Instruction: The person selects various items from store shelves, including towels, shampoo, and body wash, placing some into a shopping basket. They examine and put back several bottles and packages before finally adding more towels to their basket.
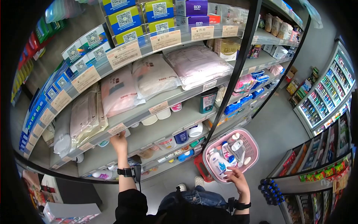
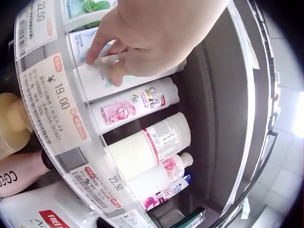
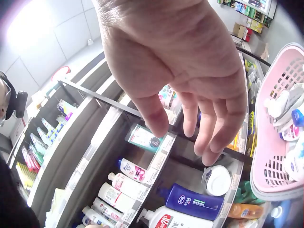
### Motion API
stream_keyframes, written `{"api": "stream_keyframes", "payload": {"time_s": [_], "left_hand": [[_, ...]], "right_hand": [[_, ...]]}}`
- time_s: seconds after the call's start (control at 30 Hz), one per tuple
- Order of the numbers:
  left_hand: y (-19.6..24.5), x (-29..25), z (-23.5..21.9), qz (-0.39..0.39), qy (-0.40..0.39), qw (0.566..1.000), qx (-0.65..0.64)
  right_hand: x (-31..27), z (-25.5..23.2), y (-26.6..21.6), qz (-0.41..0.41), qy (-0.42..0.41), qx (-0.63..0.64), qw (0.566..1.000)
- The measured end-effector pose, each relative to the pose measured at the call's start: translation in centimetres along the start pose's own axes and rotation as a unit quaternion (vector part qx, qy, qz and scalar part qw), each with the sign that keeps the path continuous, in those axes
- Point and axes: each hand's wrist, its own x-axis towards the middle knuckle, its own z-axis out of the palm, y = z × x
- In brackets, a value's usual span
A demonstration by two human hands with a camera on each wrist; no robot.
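Reaching under the shelf edge, the left hand (image 1: 119, 145) has its fingers among the bottles. In the left wrist view that hand (image 2: 152, 35) pinches a white bottle (image 2: 97, 80) between thumb and bent fingers; part of the bottle is hidden behind the hand. Beside it lies a white bottle with a pink flower label (image 2: 135, 107). The right hand (image 1: 238, 181) hangs at the near edge of the pink basket (image 1: 255, 149), holding nothing. From the right wrist view, the right hand (image 3: 180, 61) has its fingers apart and loosely bent. Several bottles, including a large white one (image 1: 218, 164), lie in the basket.
Packaged textiles (image 1: 154, 74) lie on the shelf above the left hand. A black shelf post (image 1: 233, 78) stands between shelf sections. A red basket (image 1: 203, 170) is beside the pink one. Low shelves (image 1: 317, 168) and a drinks cooler (image 1: 326, 89) stand at the right.
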Motion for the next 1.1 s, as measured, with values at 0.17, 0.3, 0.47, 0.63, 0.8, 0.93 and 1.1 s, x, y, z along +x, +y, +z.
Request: {"api": "stream_keyframes", "payload": {"time_s": [0.17,0.3,0.47,0.63,0.8,0.93,1.1], "left_hand": [[-4.8,1.6,1.7,0.082,0.022,0.986,0.142],[-5.7,2.3,2.6,0.114,0.014,0.966,0.231],[-0.9,0.2,1.4,0.040,-0.016,0.996,0.083],[1.7,-4.2,-0.5,0.057,0.003,0.982,0.178],[0.5,-5.9,-0.4,0.086,-0.010,0.967,0.238],[0.3,-5.8,-0.1,0.084,-0.015,0.966,0.243],[0.7,-5.8,-0.3,0.088,-0.022,0.961,0.261]], "right_hand": [[0.0,-0.9,0.4,-0.006,0.015,-0.002,1.000],[0.3,-1.9,0.6,-0.004,0.033,0.002,0.999],[2.2,-4.6,2.9,0.021,0.103,-0.010,0.994],[5.5,-7.4,6.5,0.024,0.225,-0.087,0.970],[10.9,-9.8,7.9,0.089,0.264,-0.032,0.960],[17.2,-12.4,9.7,0.116,0.280,-0.032,0.952],[24.2,-12.7,8.5,0.139,0.344,-0.074,0.926]]}}
